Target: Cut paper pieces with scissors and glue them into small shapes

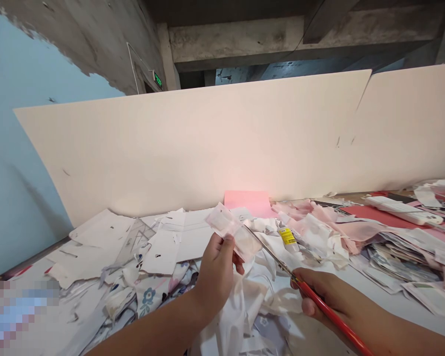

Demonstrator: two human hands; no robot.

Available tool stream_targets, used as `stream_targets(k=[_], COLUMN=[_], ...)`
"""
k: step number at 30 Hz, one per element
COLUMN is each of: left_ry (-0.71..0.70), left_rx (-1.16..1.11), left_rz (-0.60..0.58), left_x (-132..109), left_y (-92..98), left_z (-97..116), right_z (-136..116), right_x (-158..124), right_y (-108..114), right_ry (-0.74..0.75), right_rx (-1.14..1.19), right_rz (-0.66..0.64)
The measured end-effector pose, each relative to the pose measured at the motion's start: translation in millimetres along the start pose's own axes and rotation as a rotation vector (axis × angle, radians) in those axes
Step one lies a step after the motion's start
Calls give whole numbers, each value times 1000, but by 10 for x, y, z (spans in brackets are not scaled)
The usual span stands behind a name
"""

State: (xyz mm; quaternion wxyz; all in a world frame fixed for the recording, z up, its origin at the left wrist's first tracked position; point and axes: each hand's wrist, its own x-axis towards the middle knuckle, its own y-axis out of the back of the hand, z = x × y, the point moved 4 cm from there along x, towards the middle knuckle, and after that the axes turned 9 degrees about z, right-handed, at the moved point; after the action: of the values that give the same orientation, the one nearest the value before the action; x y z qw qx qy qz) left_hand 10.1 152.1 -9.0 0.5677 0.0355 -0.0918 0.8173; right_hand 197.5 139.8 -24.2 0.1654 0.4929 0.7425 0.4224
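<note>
My left hand [217, 267] pinches a small piece of thin, pale pink fabric [222, 221] between thumb and fingers, raised above the heap. From the right, my right hand [322, 291] is closed around red-handled scissors [315, 295]. Their metal blades point up and left, with the tips at the fabric's right edge; whether they are parted is hard to make out. Below both hands lie crumpled white cloth scraps [237, 306]. A small bottle with a yellow label [287, 236] stands tilted among the scraps just beyond the blades.
White card pattern pieces [163, 247] and floral fabric [148, 296] cover the left side. Pink fabric scraps [337, 227], a stack of cut pieces [400, 262] and a white elongated object [404, 210] lie at right. A pink card [246, 201] leans against the tall cream board [193, 148] behind.
</note>
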Motion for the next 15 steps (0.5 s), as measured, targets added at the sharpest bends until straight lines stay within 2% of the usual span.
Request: stream_targets(k=[15], left_ry=[19], left_rx=[15], left_rz=[8], left_x=[14], left_y=[-5], left_z=[12], right_z=[47], right_x=[9], right_y=[-6], right_ry=[-45], right_rx=[43], right_rz=[-7])
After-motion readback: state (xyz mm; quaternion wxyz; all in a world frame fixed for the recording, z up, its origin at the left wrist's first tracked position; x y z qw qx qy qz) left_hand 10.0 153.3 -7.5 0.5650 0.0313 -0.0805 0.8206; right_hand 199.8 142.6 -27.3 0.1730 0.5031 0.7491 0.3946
